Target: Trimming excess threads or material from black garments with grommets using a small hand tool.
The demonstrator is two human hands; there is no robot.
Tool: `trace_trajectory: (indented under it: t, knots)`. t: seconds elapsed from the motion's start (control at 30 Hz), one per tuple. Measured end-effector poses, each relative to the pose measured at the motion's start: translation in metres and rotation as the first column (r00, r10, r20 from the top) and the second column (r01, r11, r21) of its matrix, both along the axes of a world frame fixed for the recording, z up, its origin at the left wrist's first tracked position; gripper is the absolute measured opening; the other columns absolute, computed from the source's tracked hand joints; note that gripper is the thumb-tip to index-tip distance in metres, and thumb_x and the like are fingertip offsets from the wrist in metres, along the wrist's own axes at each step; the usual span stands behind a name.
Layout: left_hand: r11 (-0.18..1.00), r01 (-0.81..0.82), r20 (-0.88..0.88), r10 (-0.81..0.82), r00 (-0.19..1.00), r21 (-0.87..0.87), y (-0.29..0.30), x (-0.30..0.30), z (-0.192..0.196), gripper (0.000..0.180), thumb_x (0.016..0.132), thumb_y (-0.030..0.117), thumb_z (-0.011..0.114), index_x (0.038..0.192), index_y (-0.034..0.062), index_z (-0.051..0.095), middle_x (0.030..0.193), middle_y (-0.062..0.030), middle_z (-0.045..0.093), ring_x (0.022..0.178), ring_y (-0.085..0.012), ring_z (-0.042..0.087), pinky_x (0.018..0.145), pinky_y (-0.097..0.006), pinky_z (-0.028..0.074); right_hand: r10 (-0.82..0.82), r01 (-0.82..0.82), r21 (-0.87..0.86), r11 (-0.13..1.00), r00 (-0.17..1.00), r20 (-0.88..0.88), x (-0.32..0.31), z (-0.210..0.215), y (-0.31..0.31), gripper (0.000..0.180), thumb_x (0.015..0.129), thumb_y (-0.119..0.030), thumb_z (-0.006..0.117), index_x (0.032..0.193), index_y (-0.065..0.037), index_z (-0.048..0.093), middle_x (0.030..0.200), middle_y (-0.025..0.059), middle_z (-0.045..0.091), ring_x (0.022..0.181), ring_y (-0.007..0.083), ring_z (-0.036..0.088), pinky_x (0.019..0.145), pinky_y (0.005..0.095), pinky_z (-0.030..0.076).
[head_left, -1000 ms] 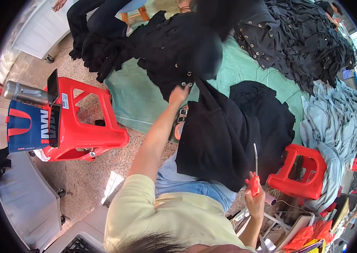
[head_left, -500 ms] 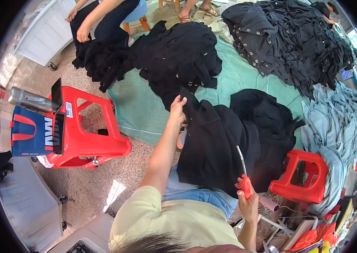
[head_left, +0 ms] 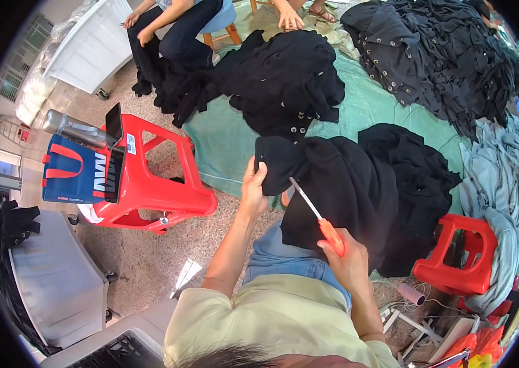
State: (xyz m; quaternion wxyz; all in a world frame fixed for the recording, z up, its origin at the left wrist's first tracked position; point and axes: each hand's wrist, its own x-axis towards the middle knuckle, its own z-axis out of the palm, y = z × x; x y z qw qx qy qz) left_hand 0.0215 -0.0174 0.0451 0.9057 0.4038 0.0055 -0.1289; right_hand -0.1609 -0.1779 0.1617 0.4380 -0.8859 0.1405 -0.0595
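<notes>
My left hand (head_left: 254, 184) pinches the edge of a black garment (head_left: 339, 190) and holds that part raised in front of me. The rest of the dark cloth drapes over my lap, above my jeans. My right hand (head_left: 348, 260) is closed round the orange-red handle of a slim tool (head_left: 313, 211) with a long, thin metal shaft. Its tip points up and left, close to the lifted cloth; whether it touches, I cannot tell. The exact kind of tool does not show.
A red stool (head_left: 149, 178) at left carries a steel flask (head_left: 75, 129), a blue bag (head_left: 74, 168) and a dark phone. Black garments (head_left: 290, 80) are heaped on a green sheet (head_left: 222, 147). Grey clothes (head_left: 498, 184) and another red stool (head_left: 461, 254) stand right. Co-workers sit opposite.
My right hand has come up and left, swinging the tool's tip toward the cloth by my left hand. The held cloth edge is now turned and spread wider. The view has shifted left.
</notes>
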Motion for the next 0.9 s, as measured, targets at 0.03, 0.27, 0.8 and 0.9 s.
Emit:
trace_trajectory:
  t: [0.03, 0.27, 0.8, 0.9]
  knots:
    - [0.999, 0.004, 0.044, -0.005, 0.999, 0.037, -0.001, -0.001, 0.002, 0.037, 0.098, 0.02, 0.048, 0.129, 0.0004, 0.044, 0.123, -0.0098, 0.055, 0.11, -0.0173, 0.055, 0.096, -0.031, 0.044, 0.015, -0.016, -0.063, 0.998, 1.0, -0.022, 0.002, 0.0, 0.003, 0.031, 0.079, -0.03, 0.073, 0.093, -0.004, 0.061, 0.073, 0.0148, 0.064, 0.065, 0.036, 0.062, 0.055, 0.0387, 0.049]
    - [0.997, 0.061, 0.086, -0.066, 0.994, 0.05, -0.005, -0.007, 0.004, 0.036, 0.098, 0.018, 0.048, 0.129, -0.0006, 0.045, 0.123, -0.0096, 0.056, 0.111, -0.0172, 0.055, 0.097, -0.031, 0.043, 0.024, -0.028, -0.193, 0.981, 0.999, -0.024, 0.006, -0.005, 0.006, 0.032, 0.081, -0.035, 0.071, 0.084, -0.006, 0.058, 0.055, 0.0144, 0.057, 0.052, 0.0367, 0.058, 0.045, 0.041, 0.045]
    - [0.983, 0.164, -0.225, -0.18, 0.958, -0.087, -0.01, 0.051, 0.001, 0.026, 0.093, 0.016, 0.054, 0.113, -0.0008, 0.055, 0.109, -0.0114, 0.064, 0.103, -0.021, 0.062, 0.093, -0.033, 0.05, -0.034, 0.012, -0.168, 0.986, 0.991, -0.13, 0.013, -0.01, -0.003, 0.032, 0.082, -0.035, 0.069, 0.088, -0.005, 0.06, 0.065, 0.0176, 0.061, 0.062, 0.0393, 0.06, 0.052, 0.0432, 0.046]
    - [0.981, 0.139, -0.277, -0.172, 0.946, -0.135, -0.015, 0.053, 0.004, 0.026, 0.095, 0.02, 0.053, 0.112, 0.0003, 0.056, 0.109, -0.0112, 0.064, 0.103, -0.0218, 0.062, 0.092, -0.035, 0.05, -0.021, -0.014, -0.192, 0.981, 0.983, -0.18, 0.016, -0.01, -0.009, 0.032, 0.082, -0.035, 0.069, 0.09, -0.005, 0.061, 0.065, 0.0174, 0.061, 0.063, 0.0391, 0.06, 0.054, 0.0428, 0.046]
